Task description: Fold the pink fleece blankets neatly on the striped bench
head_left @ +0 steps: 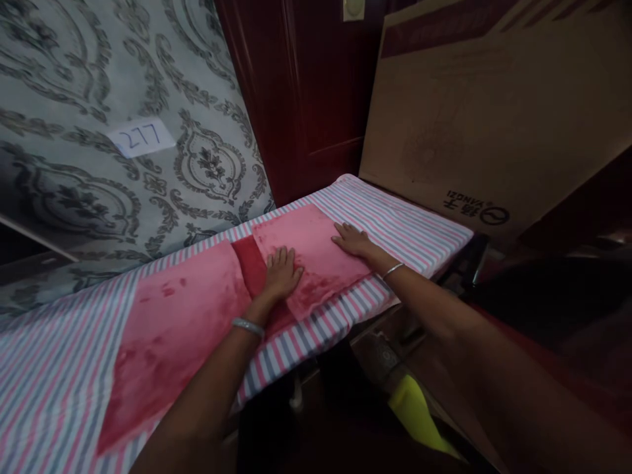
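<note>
A pink cloth (182, 316) with darker red blotches lies spread along a board with a striped cover (395, 214). Its right part is a folded-over pink panel (306, 243), and a deep red strip (251, 266) shows between the two pink areas. My left hand (282, 273) rests on the left edge of that panel, fingers spread and palm down. Near the panel's right edge, my right hand (353, 240) lies flat with its fingers apart. Neither hand grasps anything. Each wrist wears a silver bangle.
Behind the board is a patterned wall (207, 99) with a paper marked 277 (143, 137). Beside it stands a dark red door (316, 85). A large cardboard box (484, 118) leans at the back right. Something bright yellow (417, 411) is below the board.
</note>
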Tool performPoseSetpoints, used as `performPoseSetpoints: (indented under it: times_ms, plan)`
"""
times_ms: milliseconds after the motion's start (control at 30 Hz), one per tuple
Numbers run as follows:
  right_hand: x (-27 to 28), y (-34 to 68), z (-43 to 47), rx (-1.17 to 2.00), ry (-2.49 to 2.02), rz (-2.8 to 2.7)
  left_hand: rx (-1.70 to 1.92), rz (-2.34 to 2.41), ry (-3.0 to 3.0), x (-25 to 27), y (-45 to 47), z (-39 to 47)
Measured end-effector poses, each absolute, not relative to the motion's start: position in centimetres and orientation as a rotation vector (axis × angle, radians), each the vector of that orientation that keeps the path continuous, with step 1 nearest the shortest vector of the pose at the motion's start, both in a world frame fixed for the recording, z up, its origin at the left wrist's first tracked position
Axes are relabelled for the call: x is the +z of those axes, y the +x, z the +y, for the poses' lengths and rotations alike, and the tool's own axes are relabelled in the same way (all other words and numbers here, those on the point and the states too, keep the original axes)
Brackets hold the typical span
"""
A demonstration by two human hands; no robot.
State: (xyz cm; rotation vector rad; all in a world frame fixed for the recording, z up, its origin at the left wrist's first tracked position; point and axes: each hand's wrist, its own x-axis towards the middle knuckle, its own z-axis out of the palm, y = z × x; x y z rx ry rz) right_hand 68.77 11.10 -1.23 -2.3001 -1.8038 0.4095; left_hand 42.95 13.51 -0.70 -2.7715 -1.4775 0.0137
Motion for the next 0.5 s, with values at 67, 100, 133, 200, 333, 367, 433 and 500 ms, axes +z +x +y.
performPoseSetpoints:
  times_ms: [67,100,133,200,333,367,433,500]
  plan:
    - [-0.6,67.5,9.9,0.317,-2.258,-1.857,-0.017,-1.451,-2.803,-0.2,42.8,12.5]
    - [-0.5,66.6,9.1,0.257,-2.209,-1.917,-0.041,-1.405,-2.824,0.0,42.7,11.8]
    - [-0.5,65.5,8.4,0.203,-2.144,-1.992,-0.058,-1.349,-2.849,0.0,42.7,11.0]
    - [-0.9,63.3,7.0,0.157,-2.018,-2.146,-0.036,-1.260,-2.900,-0.3,42.7,9.2]
    - [-2.7,61.4,5.9,0.155,-1.900,-2.309,0.042,-1.278,-2.887,-1.6,42.6,7.2]
    - [-3.1,61.9,6.0,0.141,-1.904,-2.305,0.038,-1.284,-2.874,-1.8,42.6,7.1]
    - [-3.8,64.0,6.1,0.116,-1.965,-2.228,0.018,-1.278,-2.865,-2.2,42.6,7.2]
    - [-4.5,67.0,6.0,0.135,-2.063,-2.050,0.003,-1.272,-2.874,-2.3,42.6,7.4]
